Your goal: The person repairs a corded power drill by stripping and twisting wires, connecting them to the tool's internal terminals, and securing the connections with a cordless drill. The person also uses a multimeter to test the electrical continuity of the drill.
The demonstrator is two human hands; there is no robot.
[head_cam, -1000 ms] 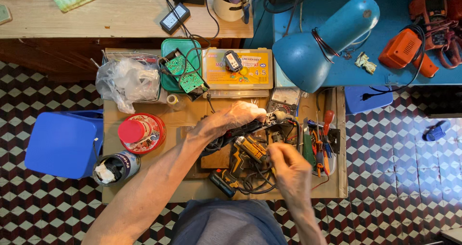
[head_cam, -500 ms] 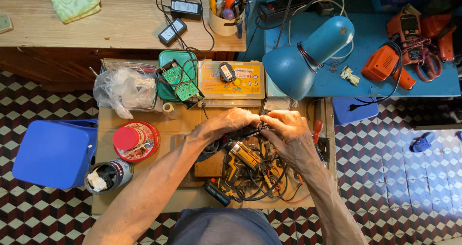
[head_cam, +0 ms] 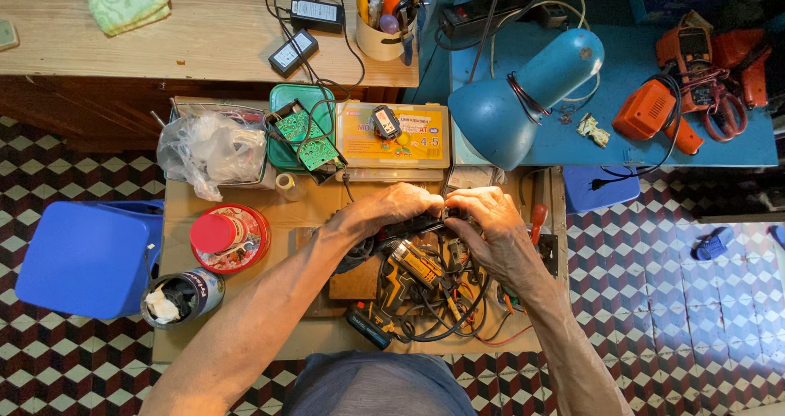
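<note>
Black bar below the blue lamp: left hand and right hand both pinch it; grip should stay steady.

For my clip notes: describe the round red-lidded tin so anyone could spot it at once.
Start at the low wooden worktable and look to its left part, right of the blue stool. The round tin lies there, left of the left hand; only it has a plain red lid.
</note>
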